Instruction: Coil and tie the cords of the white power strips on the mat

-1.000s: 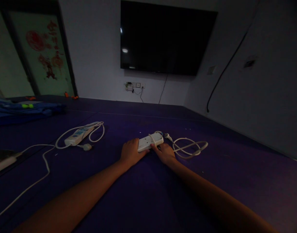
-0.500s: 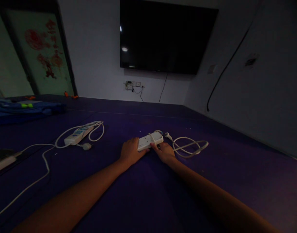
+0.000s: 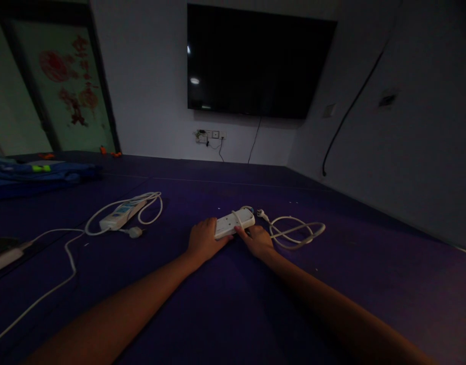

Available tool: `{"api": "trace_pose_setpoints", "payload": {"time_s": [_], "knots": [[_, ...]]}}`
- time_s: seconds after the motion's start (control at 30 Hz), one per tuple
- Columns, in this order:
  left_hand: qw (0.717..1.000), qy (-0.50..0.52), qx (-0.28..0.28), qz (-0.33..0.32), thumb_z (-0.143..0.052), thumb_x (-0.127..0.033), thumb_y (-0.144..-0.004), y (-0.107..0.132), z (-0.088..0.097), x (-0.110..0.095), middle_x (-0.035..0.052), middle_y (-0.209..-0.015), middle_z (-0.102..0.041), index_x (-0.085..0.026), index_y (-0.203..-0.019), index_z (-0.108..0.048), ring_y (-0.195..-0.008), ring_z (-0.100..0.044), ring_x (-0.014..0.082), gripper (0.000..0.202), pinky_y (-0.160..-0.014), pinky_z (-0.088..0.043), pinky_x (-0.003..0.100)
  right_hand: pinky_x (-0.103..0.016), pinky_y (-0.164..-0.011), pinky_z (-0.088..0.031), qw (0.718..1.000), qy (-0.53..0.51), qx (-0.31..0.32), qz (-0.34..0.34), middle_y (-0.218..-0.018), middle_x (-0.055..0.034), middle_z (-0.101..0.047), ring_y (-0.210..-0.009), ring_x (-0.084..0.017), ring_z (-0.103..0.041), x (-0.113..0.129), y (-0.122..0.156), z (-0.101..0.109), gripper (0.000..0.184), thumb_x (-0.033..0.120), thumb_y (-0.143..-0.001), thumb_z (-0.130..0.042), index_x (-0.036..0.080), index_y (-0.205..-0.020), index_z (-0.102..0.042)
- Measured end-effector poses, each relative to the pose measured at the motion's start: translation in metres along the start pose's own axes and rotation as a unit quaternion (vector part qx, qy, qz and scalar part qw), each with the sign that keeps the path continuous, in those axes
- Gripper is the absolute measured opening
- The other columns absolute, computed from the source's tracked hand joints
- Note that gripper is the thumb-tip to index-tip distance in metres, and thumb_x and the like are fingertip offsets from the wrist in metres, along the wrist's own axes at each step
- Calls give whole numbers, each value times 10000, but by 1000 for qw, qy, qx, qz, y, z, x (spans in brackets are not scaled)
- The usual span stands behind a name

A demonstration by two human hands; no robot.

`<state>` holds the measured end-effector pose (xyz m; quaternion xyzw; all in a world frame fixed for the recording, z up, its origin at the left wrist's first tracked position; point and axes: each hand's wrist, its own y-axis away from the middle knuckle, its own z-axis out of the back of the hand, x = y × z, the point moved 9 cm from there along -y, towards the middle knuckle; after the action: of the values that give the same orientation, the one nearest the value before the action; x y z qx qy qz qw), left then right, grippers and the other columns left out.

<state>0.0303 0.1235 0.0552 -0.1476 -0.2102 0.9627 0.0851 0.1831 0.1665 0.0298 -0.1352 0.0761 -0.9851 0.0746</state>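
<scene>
A white power strip lies on the dark purple surface in front of me, with one turn of its cord over its top. My left hand rests against the strip's near left end, fingers curled on it. At the near right edge, my right hand pinches the white cord where it crosses the strip. The rest of the cord lies coiled to the right, its plug just beyond the strip.
A second white power strip with looped cord and plug lies to the left. Blue fabric sits far left. A dark flat object shows at the left edge. A wall-mounted screen and wall sockets are ahead.
</scene>
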Motion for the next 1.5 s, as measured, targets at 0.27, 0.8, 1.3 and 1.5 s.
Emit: {"api": "trace_pose_setpoints", "payload": {"time_s": [0.27, 0.8, 1.3, 1.5], "knots": [[1000, -4, -10, -4, -486, -596, -725, 0, 1, -1, 91, -994, -608, -180, -993, -503, -899, -572, 241, 495, -717, -422, 321, -251, -677, -425, 1000, 3, -4, 6, -912, -135, -657, -875, -228, -612, 2, 1, 3, 603, 623, -825, -296, 136, -933, -634], [1000, 8, 2, 6, -503, -582, -721, 0, 0, 0, 90, -1024, -607, -189, -1017, -498, -930, -566, 239, 491, -745, -421, 316, -260, -665, -436, 1000, 12, -17, 5, -886, -131, -658, -859, -237, -614, 2, 1, 2, 599, 627, -824, -289, 143, -908, -632], [1000, -5, -4, -4, -493, -593, -723, 0, 1, -1, 85, -997, -610, -186, -990, -499, -900, -572, 229, 486, -722, -410, 300, -260, -674, -428, 1000, 16, -8, -3, -922, -139, -650, -865, -231, -612, 1, 1, 2, 610, 634, -821, -288, 135, -904, -629], [1000, -12, -15, -11, -486, -593, -726, 0, 2, -1, 78, -955, -615, -182, -950, -504, -875, -579, 229, 468, -668, -406, 292, -246, -690, -426, 1000, 15, 2, -7, -919, -126, -653, -878, -224, -609, 2, 2, 3, 601, 639, -814, -302, 142, -903, -628]]}}
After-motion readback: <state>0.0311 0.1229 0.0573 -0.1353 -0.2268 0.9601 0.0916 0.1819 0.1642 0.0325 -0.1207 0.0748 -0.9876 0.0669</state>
